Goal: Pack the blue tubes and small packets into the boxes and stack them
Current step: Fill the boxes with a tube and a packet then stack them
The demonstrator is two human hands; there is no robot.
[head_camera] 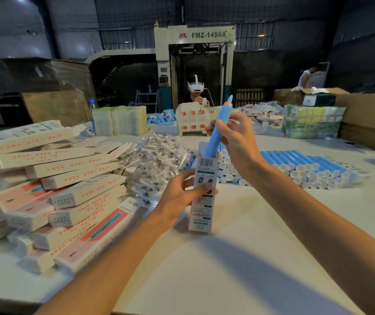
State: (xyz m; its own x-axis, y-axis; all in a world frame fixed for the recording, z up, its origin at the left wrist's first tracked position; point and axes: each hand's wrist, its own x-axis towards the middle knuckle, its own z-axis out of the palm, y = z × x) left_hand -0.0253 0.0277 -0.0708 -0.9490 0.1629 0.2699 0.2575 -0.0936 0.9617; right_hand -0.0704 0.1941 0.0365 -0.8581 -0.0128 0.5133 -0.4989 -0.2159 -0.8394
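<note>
Boxes (68,192) lie piled left, many tubes (307,164) and packets (157,155) remain; left grip (182,192) holds 1 upright box (203,205), right grip (234,137) clasps a tube (216,137) partly inside it.

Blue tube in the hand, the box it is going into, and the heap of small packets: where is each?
blue tube (224,111), head view, upper body below the pointed tip.
box (202,210), head view, lower printed face.
small packets (157,155), head view, middle of the clear heap.
</note>
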